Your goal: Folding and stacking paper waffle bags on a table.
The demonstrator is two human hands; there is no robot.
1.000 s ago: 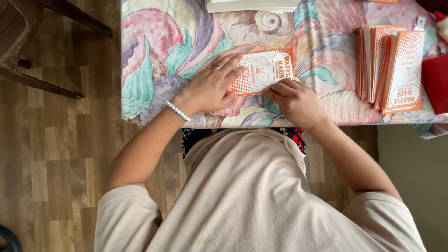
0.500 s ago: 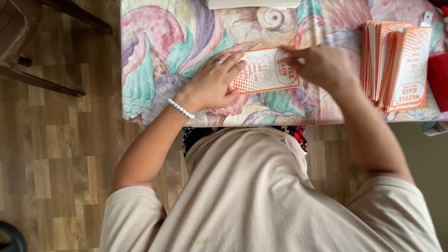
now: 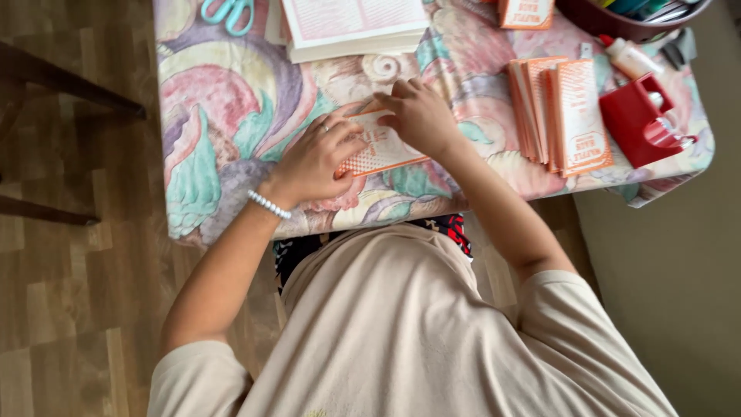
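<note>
Currently both hands lie flat on 1 orange-and-white printed paper sheet (image 3: 382, 148), which rests on the table's floral cloth (image 3: 216, 116) near the front edge. Left hand (image 3: 312, 160): palm down over the sheet's left end, fingers spread, pressing, not clenched; a ring shows on 1 finger and a white bead bracelet (image 3: 268, 205) sits at the wrist. Right hand (image 3: 421, 116): fingers curled down onto the sheet's upper right part, pressing it; nothing gripped or lifted. Right of the hands, apart from them, a row of matching orange printed bags (image 3: 559, 112) lies overlapped. Just beside that row, a red tape dispenser (image 3: 641, 123); behind it, a white glue bottle (image 3: 629, 55). At the far edge, a stack of pink-printed sheets (image 3: 355, 27), with teal-handled scissors (image 3: 228, 11) to its left. Wood floor (image 3: 77, 232) lies beyond the table's left side.
</note>
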